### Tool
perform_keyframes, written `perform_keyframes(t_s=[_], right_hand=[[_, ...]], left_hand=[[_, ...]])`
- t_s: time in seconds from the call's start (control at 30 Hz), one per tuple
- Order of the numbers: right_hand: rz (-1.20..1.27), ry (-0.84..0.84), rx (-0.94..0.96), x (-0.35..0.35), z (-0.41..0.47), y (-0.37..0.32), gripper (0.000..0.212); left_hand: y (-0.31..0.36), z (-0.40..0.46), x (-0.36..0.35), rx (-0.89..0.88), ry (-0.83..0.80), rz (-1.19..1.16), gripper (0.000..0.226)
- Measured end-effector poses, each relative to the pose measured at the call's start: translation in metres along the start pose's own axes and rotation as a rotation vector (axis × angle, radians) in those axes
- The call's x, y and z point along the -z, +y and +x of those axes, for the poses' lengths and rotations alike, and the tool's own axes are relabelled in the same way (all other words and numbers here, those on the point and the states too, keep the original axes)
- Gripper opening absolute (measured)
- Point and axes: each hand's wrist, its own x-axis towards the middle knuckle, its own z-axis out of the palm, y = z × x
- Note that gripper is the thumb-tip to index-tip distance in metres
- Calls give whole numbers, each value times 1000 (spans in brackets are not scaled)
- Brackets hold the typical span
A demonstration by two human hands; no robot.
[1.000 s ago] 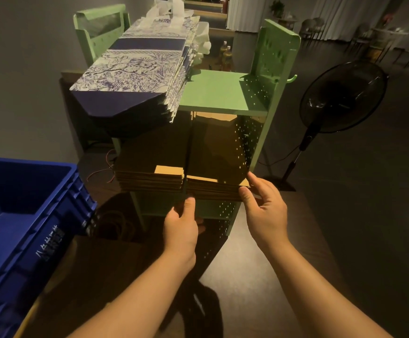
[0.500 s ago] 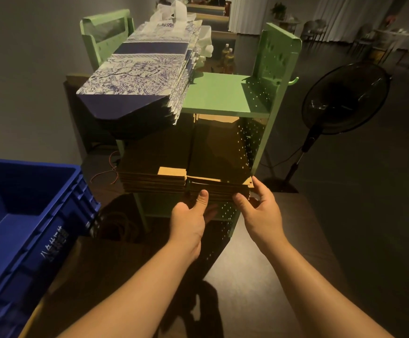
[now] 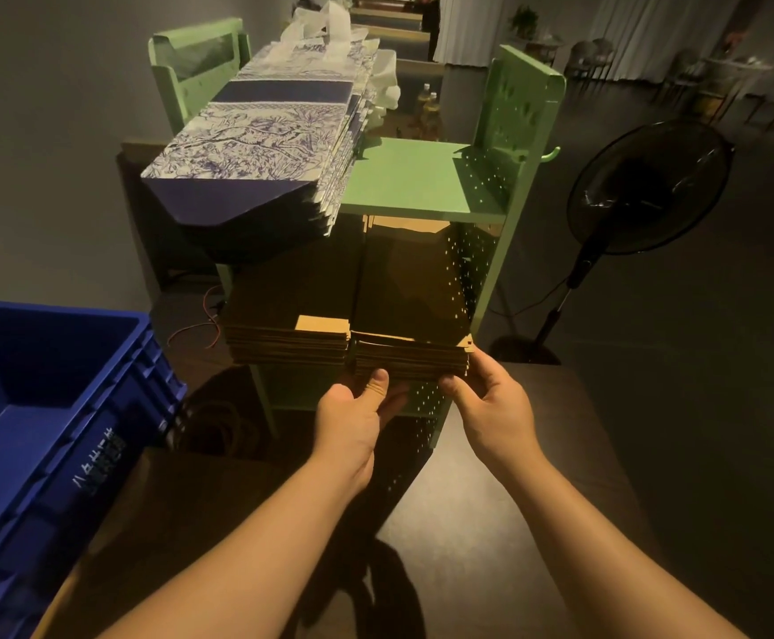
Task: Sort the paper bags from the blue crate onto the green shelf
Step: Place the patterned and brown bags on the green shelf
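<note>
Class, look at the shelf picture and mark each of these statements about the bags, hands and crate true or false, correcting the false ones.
1. Both hands are at the right-hand stack of brown bags. True: the left hand and right hand touch its front edge.
2. The blue-and-white patterned bags lie on the middle shelf. False: they lie on the top shelf.
3. The blue crate stands to the right of the green shelf. False: it is on the left.
4. Two stacks of brown bags sit side by side on the middle shelf. True: the left-hand stack is beside the right one.
5. A standing fan is right of the shelf. True.
</note>
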Motion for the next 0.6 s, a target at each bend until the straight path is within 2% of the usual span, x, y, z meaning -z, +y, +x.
perform_keyframes(t_s=[0.17,0.23,0.3,0.5,0.6], right_hand=[[-75,44,36,0,-3,0,44],[-161,96,87,2,-3,0,58],[-203,151,159,4,-1,-3,63],[-268,154,214,2,10,-9,36],[-240,175,213,4,12,-8,34]], left_hand=[[-2,1,1,15,-15,-20,24],[-4,0,2,7,-18,-11,26],[-5,0,4,-13,-33,9,35],[-4,2,6,-15,-18,-44,43],[-5,3,7,-20,-7,-57,22]])
